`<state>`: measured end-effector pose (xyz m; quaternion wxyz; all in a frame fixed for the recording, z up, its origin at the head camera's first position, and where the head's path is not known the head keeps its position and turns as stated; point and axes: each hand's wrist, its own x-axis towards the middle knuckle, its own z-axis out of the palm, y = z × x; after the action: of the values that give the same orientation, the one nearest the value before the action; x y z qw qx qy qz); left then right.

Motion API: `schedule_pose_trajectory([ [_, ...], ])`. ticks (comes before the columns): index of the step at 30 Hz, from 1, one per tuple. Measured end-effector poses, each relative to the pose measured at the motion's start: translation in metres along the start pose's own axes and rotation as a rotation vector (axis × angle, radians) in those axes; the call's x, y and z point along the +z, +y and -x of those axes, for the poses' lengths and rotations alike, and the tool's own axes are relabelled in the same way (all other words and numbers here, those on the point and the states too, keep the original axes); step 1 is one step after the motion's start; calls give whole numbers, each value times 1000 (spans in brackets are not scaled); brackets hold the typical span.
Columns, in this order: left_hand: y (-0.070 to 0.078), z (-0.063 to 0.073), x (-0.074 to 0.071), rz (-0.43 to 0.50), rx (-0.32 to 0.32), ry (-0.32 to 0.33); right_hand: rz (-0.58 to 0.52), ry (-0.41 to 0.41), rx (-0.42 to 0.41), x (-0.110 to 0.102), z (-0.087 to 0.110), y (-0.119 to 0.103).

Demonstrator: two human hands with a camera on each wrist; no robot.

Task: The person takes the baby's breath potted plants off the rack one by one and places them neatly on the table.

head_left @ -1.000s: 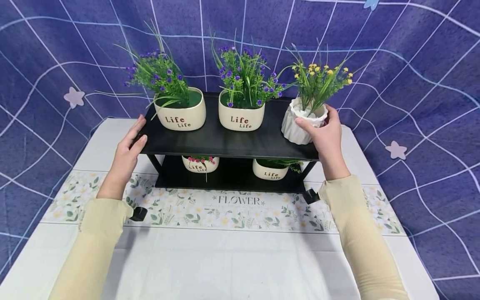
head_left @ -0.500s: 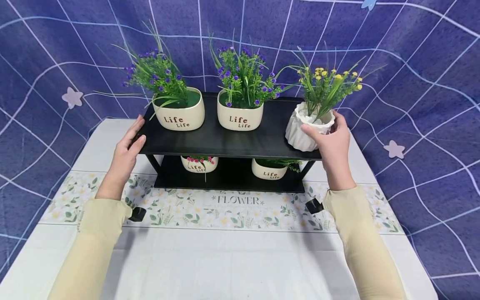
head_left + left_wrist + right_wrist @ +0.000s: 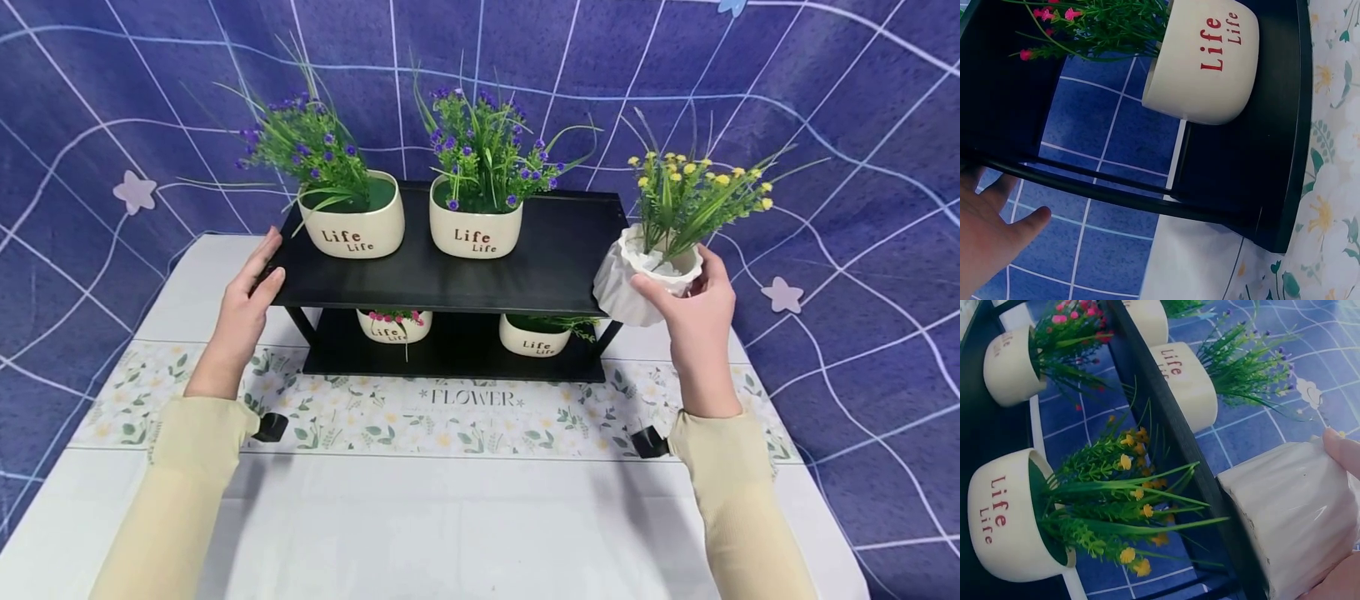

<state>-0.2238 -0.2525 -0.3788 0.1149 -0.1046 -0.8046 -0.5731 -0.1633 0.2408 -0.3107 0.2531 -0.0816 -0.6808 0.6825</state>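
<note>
In the head view my right hand [image 3: 701,321] grips a white fluted flowerpot [image 3: 633,287] with yellow artificial flowers, thumb on the near side. The pot tilts slightly and overlaps the right front corner of the black two-tier shelf [image 3: 555,275]. In the right wrist view the white pot's base [image 3: 1297,519] lies close to the shelf edge; whether they touch I cannot tell. My left hand [image 3: 247,300] rests against the upper tier's left end, fingers extended. In the left wrist view its thumb stands out straight, and the fingertips of the left hand [image 3: 991,231] are partly hidden behind the shelf frame.
Two cream "Life" pots [image 3: 352,229] with purple flowers stand on the upper tier. On the lower tier are a cream pot with pink flowers [image 3: 393,329] and another cream pot with yellow flowers [image 3: 534,337]. A floral runner [image 3: 465,425] crosses the white table [image 3: 450,517]; a blue curtain [image 3: 510,50] hangs behind.
My right hand has carried the white pot to the right and toward me, from the upper tier's right part to its corner. My left hand has stayed at the shelf's left end.
</note>
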Motion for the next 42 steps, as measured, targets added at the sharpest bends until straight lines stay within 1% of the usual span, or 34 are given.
schedule_pose_trajectory([
  [5, 0, 0, 0, -2, 7, -2, -30, 15, 2, -9, 6, 0],
  [9, 0, -1, 0, -6, 17, 5, -18, 25, 9, -13, 11, 1],
  [14, 0, 0, 0, -16, 11, 8, -8, 26, 2, -18, 17, 0],
  [20, 1, 2, 1, -3, 5, 19, -52, 20, -3, -24, 28, 2],
  [25, 0, 1, 2, 7, 5, 19, -83, 30, -19, -33, 40, 5],
  [29, -1, 0, 1, -11, 14, 26, -133, 36, -37, -39, 49, 9],
  [36, 0, 0, 1, -8, 14, 27, -159, 14, -98, -47, 63, 15],
  [38, 0, 0, 2, -1, 9, 27, -172, 10, -97, -49, 66, 17],
  [42, 1, 0, 2, 13, 9, 27, -143, 14, -71, -53, 71, 23],
])
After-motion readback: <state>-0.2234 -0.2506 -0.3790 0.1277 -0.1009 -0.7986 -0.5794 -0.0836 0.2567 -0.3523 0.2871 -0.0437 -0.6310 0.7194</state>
